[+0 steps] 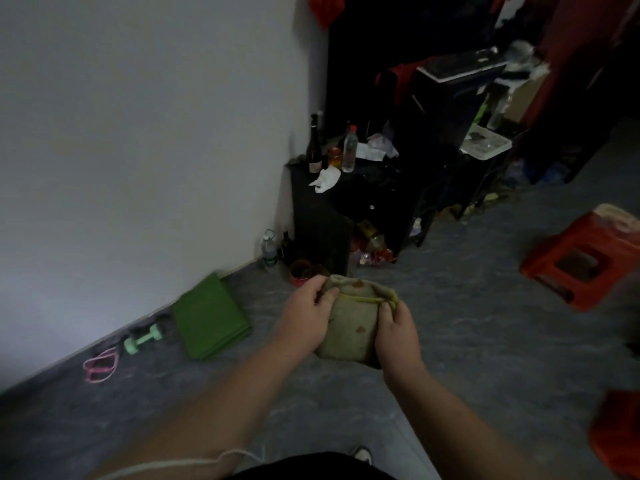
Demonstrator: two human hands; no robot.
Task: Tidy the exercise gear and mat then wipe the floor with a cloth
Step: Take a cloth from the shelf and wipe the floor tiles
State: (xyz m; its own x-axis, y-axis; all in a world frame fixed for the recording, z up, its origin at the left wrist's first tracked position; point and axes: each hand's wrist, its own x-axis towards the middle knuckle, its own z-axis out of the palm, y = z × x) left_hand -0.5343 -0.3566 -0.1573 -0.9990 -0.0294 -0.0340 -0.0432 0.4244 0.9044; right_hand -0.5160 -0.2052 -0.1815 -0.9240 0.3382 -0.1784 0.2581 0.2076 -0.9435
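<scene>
Cloth (353, 323) is sitting folded between both my hands, held up in front of me over the grey floor (467, 323), and I am gripping it from either side so the folds stay stacked. My left hand (306, 315) is curling its fingers over the top left corner, pinching the layers there, while my right hand (396, 332) is clamping the right edge with its fingers wrapped round it near the yellow hem. I am keeping it bunched into a thick pad, I judge, because a compact pad is easier to press flat and push along when wiping. Over by the wall (138, 133) the green mat (211, 317) is lying folded flat on the floor, close to the wall's base, with the mint dumbbell (142, 338) just beside it and the pink band (101, 364) a little further along the same line. They are sitting lined up along the wall, out of the open middle, so I take the tidying as done and the wiping as the step in hand. A red stool (581, 258) is standing well apart on my right.
</scene>
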